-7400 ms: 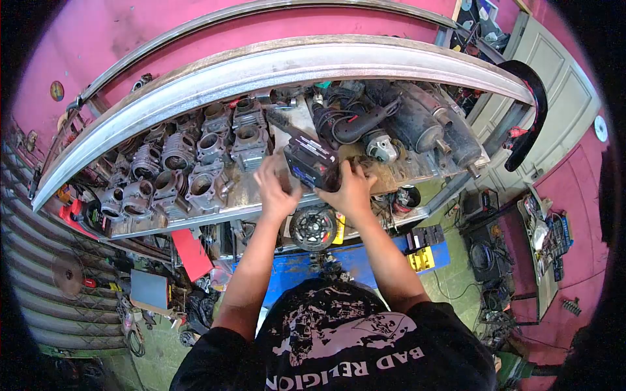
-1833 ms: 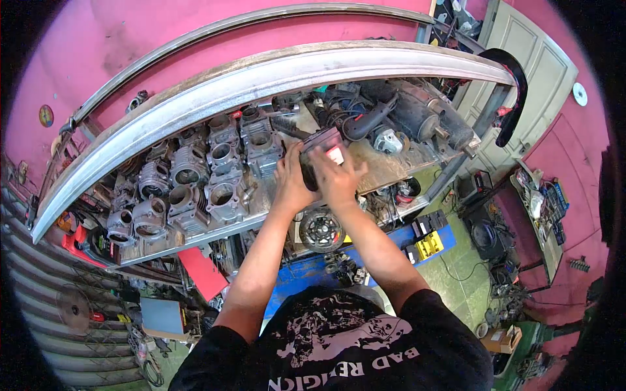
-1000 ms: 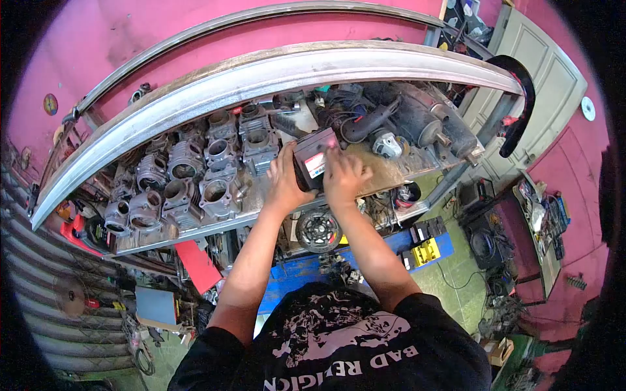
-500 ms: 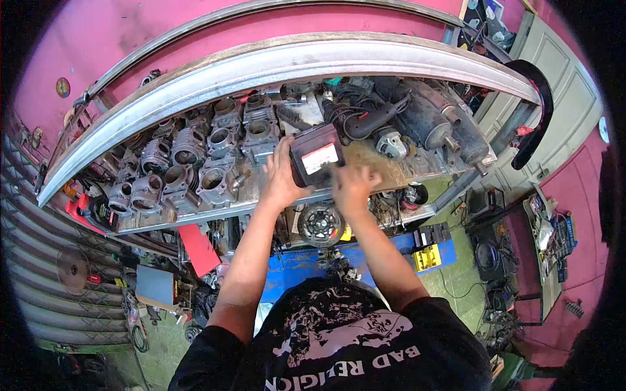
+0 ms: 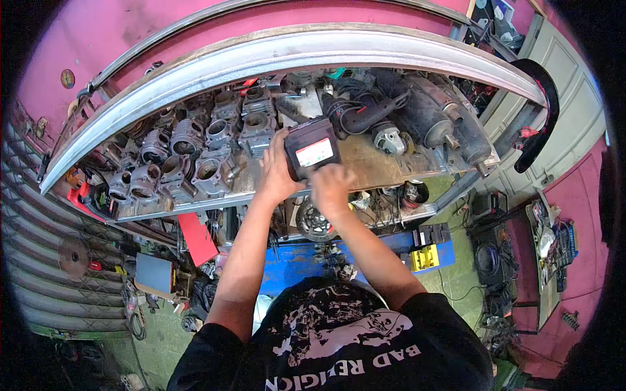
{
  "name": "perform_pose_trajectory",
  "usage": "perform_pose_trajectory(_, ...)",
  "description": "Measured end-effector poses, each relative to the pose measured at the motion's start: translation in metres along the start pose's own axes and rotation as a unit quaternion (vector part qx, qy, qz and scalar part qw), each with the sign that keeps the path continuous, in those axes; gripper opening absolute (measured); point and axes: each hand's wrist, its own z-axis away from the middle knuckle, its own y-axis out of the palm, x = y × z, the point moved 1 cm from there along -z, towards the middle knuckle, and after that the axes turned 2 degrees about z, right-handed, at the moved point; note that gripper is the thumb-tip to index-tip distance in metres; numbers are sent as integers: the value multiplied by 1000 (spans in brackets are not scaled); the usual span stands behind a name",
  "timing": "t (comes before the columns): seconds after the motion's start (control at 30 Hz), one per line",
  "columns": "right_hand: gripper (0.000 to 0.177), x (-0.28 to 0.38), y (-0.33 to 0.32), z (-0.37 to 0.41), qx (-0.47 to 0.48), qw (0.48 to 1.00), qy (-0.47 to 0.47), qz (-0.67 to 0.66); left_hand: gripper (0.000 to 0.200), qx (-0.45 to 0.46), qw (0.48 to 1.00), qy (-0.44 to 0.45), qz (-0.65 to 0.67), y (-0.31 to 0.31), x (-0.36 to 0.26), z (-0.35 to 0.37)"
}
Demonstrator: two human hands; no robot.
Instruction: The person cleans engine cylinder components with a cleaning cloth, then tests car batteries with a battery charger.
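Note:
A black plastic case [image 5: 308, 135] with a white and red label stands at the front part of the workbench shelf, its label facing me. My left hand [image 5: 278, 171] is closed around its left side, the fingers along the edge and the thumb low at the front. Close to the lower right corner of the case is my right hand [image 5: 331, 188], smeared by motion. Its fingers are too blurred to show whether they touch the case. Left of the case stand several metal engine cylinders [image 5: 214, 171]. To its right lies an angle grinder [image 5: 390, 139].
Dark exhaust mufflers [image 5: 433, 127] lie at the shelf's right end. A pale metal beam [image 5: 313, 42] crosses above the shelf. Below are a round wheel-like part [image 5: 312, 221], a blue bench [image 5: 287, 270] with a yellow-and-black case [image 5: 426, 257], and a red panel [image 5: 197, 238].
My right hand has moved left and slightly down, toward the lower front of the case. My left hand keeps its hold. The case appears shifted slightly left as the view moves.

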Motion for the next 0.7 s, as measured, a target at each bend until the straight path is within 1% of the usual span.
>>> perform_pose_trajectory(0.03,13,-3,1,-4,1,1000,0,-1,136,0,1000,-1,-1,0,0,0)
perform_pose_trajectory(0.1,11,-13,3,-17,36,998,5,55,136,11,1000,7,3,-1,2,2)
perform_pose_trajectory(0.13,11,-24,0,-29,22,991,87,94,136,12,1000,6,2,-3,1,2)
perform_pose_trajectory(0.17,11,-30,3,-36,23,992,87,93,135,15,1000,-2,-3,-4,-1,2)
perform_pose_trajectory(0.23,14,-38,4,-43,-63,987,135,53,135,16,1000,-12,-7,-3,-3,2)
perform_pose_trajectory(0.27,19,-32,2,-33,-22,995,39,87,134,15,1000,-15,1,-3,-2,2)
perform_pose_trajectory(0.3,19,-31,1,-23,-23,995,40,86,134,14,1000,-16,9,-3,-2,2)
perform_pose_trajectory(0.37,22,-33,-5,-6,25,997,-63,30,133,15,1000,-15,5,-3,0,1)
perform_pose_trajectory(0.4,27,-43,-13,-2,84,994,-1,75,133,16,1000,-14,1,-4,1,1)
perform_pose_trajectory(0.43,27,-53,-19,-4,83,994,-2,75,133,15,1000,-15,0,-4,1,0)
perform_pose_trajectory(0.5,22,-76,-29,-9,96,965,159,186,133,11,1000,2,5,-4,0,1)
perform_pose_trajectory(0.53,22,-83,-34,-11,97,965,157,186,133,11,1000,0,6,-3,1,3)
perform_pose_trajectory(0.6,41,-96,-40,-14,199,928,243,199,130,1,1000,8,-8,-2,0,4)
perform_pose_trajectory(0.63,41,-94,-46,-20,197,928,243,201,130,0,1000,10,-8,-1,0,5)
perform_pose_trajectory(0.7,62,-84,-53,-34,157,977,94,105,127,3,1000,15,-10,-2,0,6)
